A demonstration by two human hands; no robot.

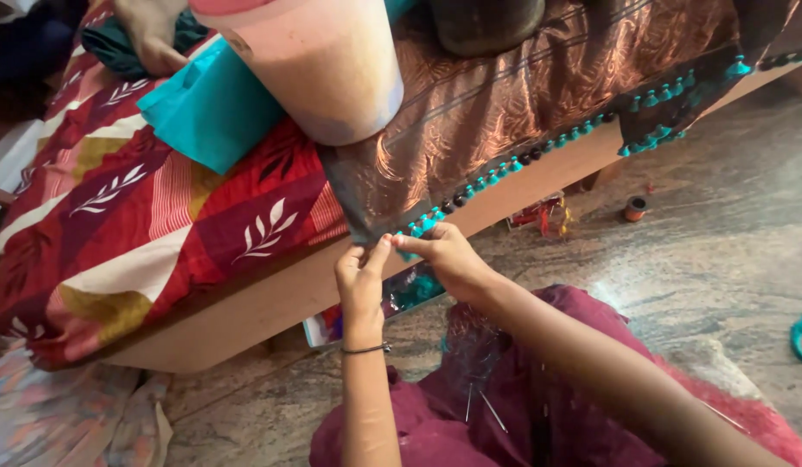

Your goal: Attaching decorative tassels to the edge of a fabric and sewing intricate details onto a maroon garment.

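Copper-brown patterned fabric [504, 112] is lying draped over the wooden bed edge [271, 298], and its border of teal and dark bead tassels [470, 192] is hanging just over that edge, where both hands are working. The left hand [360, 281] is pinching the lowest corner of the cloth between thumb and fingers just in front of the bed edge, and the right hand [448, 255] is closing its fingertips on the tassel trim right beside it, the two hands nearly touching. Whether a needle or thread is sitting between the fingers is too small to tell. Several thin needles or pins [480, 406] seem to be sticking in the maroon cloth on the lap [470, 415], below the bed edge, and these are looking like the likeliest trouble: a forearm dropping down could be catching on them. The pinch on the corner is looking light, so a tug from the right hand could be pulling the slippery cloth free or stretching the border. On top of the bed, well behind its edge, a large pale pink container [319, 65] is resting on the fabric, so hard pulling could be dragging or tipping it. Out on the stone floor beyond the bed edge, a small thread spool [635, 207] is standing where it could roll away.
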